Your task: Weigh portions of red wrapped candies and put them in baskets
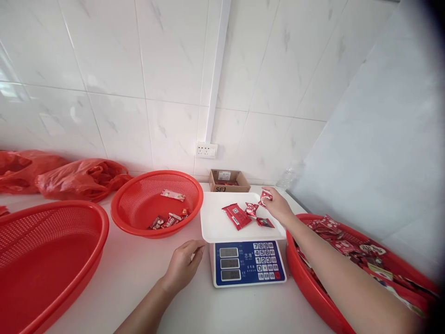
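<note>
My right hand (277, 204) pinches a small red-and-white wrapped candy (265, 196) over the back right of the scale's white tray (213, 218). On the tray lie a larger flat red packet (237, 216), another red-and-white wrapped candy (251, 209) and a small dark-and-red packet (265, 223). My left hand (186, 262) is beside the front left corner of the tray, fingers curled together with nothing visible in them. Whether its fingertips touch the tray I cannot tell. The scale's blue panel (248, 262) has three small displays and a keypad.
A red basket (302, 273) full of wrapped snacks stands at the right, under my right forearm. To the left are a round red basket (139, 185) with several packets and a larger red basket (41, 260). Behind sit a cardboard box (231, 189) and red plastic bags (83, 178).
</note>
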The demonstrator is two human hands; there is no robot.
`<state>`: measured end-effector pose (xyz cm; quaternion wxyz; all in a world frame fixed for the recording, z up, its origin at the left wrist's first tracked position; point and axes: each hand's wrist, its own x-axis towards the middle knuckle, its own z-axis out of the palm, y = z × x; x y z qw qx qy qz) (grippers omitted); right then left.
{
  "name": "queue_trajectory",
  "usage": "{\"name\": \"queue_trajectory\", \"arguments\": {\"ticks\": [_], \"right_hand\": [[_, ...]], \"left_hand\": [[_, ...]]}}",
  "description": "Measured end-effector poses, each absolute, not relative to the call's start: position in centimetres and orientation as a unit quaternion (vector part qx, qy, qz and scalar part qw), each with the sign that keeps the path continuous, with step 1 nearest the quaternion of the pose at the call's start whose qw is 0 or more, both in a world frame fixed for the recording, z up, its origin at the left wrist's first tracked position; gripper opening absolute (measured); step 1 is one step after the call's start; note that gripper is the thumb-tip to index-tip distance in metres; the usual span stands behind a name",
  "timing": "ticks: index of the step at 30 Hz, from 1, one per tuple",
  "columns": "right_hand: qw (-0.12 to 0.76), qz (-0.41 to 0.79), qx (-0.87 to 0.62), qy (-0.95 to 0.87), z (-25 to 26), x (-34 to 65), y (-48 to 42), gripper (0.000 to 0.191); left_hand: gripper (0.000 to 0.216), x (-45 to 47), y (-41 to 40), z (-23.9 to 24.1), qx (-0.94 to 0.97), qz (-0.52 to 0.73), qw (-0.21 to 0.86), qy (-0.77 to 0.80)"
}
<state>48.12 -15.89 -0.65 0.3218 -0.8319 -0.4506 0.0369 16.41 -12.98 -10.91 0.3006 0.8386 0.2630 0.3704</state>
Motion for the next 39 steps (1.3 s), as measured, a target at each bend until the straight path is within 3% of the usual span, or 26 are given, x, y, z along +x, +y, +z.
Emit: {"name": "queue_trajectory", "arguments": {"ticks": [10,19,26,39], "right_hand": [[0.268,0.111,-0.797,-0.531,-2.1,46.8,-16.9,0.022],[0.228,0.086,-0.807,-0.538,-5.3,46.0,-16.8,0.059],[0.164,0.066,-0.798,-0.576,-5.9,42.6,-15.6,0.057],[0.26,-0.066,-0.795,-0.545,-2.5,50.1,-22.1,0.049]], "left_hand": [[0.02,16.5,-13.0,-10.9,0.841,0.372,0.294,0.26],[0.022,16.6,-13.1,-11.1,0.839,0.364,0.307,0.264],[0.022,16.6,-13.1,-11.3,0.843,0.348,0.317,0.262],[0.02,16.5,-12.7,-11.5,0.838,0.377,0.299,0.258]]}}
